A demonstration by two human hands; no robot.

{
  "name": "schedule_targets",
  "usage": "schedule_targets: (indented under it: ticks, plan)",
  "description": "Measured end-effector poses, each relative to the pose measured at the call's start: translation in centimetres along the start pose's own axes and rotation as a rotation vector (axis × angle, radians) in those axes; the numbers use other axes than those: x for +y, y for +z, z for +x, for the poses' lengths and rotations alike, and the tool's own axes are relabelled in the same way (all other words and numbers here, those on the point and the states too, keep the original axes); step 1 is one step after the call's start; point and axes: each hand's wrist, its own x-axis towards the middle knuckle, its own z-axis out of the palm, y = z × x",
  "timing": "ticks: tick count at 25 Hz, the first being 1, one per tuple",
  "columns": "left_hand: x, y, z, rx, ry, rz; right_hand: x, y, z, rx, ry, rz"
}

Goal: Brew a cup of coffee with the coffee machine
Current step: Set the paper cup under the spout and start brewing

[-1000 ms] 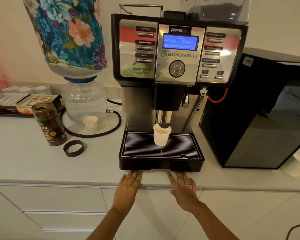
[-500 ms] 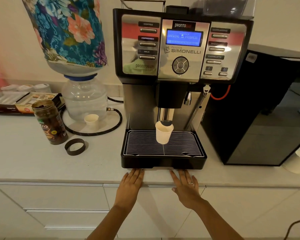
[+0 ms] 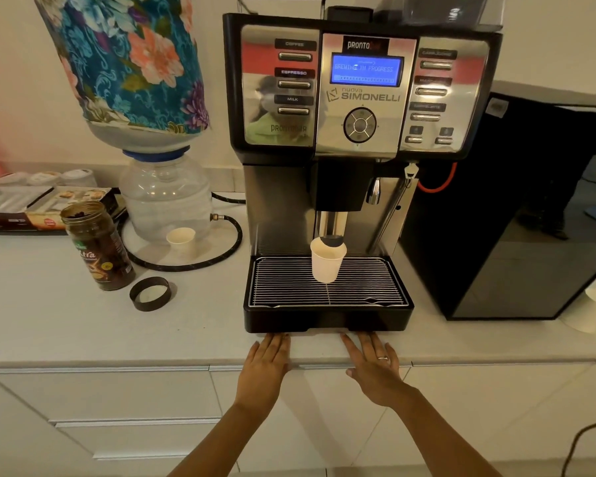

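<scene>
The coffee machine (image 3: 362, 98) stands on the white counter, its blue screen (image 3: 366, 70) reading "brewing in progress". A white paper cup (image 3: 327, 261) sits upright on the drip tray grate (image 3: 283, 287), right under the spout (image 3: 331, 227). My left hand (image 3: 265, 366) lies flat on the counter edge just in front of the tray, fingers spread, holding nothing. My right hand (image 3: 374, 364), with a ring on one finger, rests flat beside it, also empty.
Left of the machine are a water bottle (image 3: 166, 194) with a floral cover, a hose (image 3: 221, 256), a small paper cup (image 3: 181, 241), an open coffee jar (image 3: 97, 246), its lid (image 3: 149, 293) and boxes (image 3: 31, 210). A black appliance (image 3: 506, 215) stands at the right.
The view has shifted slightly closer to the machine. Both hands stay flat on the counter edge and the cup has not moved.
</scene>
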Motion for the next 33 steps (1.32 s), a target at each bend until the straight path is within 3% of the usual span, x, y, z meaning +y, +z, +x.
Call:
schedule_targets:
  ticks: [7, 24, 33]
  plan:
    - [-0.6, 0.8, 0.0, 0.022, 0.021, 0.031, -0.4, -0.4, 0.0, -0.014, 0.018, 0.001]
    - [0.4, -0.9, -0.2, -0.151, -0.013, -0.029, 0.2, -1.0, 0.1, -0.138, -0.013, 0.043]
    - [0.8, -0.9, -0.6, -0.249, -0.047, 0.141, 0.2, -1.4, 0.0, -0.146, -0.041, 0.034]
